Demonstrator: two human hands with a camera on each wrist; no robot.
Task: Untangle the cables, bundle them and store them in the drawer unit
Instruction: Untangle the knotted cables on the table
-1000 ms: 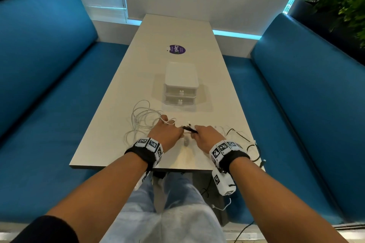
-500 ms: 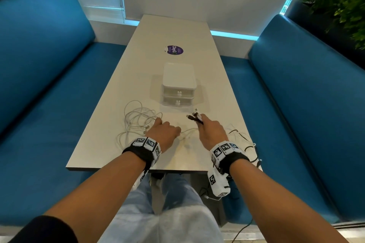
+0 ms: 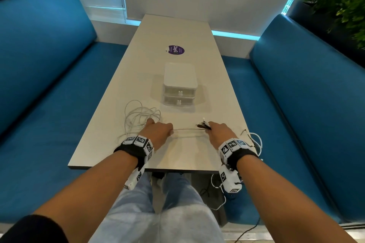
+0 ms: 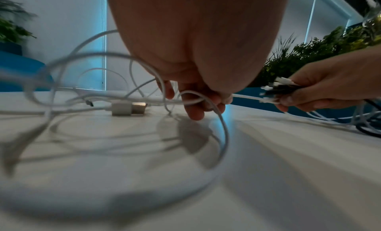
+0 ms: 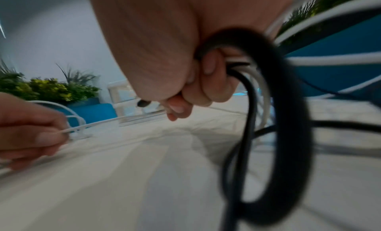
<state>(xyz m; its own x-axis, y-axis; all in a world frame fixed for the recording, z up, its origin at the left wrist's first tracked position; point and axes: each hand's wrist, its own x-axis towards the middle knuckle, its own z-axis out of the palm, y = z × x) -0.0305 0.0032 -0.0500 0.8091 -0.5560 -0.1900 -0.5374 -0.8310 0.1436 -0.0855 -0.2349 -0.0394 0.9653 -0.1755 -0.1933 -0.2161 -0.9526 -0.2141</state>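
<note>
A loose heap of white cables [image 3: 138,116] lies on the table's near left; a white plug [image 4: 121,109] sits among them. My left hand [image 3: 158,133] pinches one white cable [image 4: 198,101] beside the heap. That strand [image 3: 187,129] runs taut to my right hand [image 3: 217,132]. The right hand grips a bunch of black and white cable ends [image 3: 203,124], whose black cable [image 5: 288,120] and white loops [image 3: 256,140] trail off at the table's right edge. The white two-drawer unit [image 3: 180,85] stands mid-table beyond both hands, both drawers closed.
A purple round sticker [image 3: 174,49] lies farther up the beige table [image 3: 177,25]. Blue benches [image 3: 49,85] flank the table on both sides. Plants [image 3: 339,2] stand behind the right bench. Cables hang under the near table edge [image 3: 217,189].
My hands were close together and have pulled apart sideways, stretching a white cable between them. The right hand carried its cable ends forward and right.
</note>
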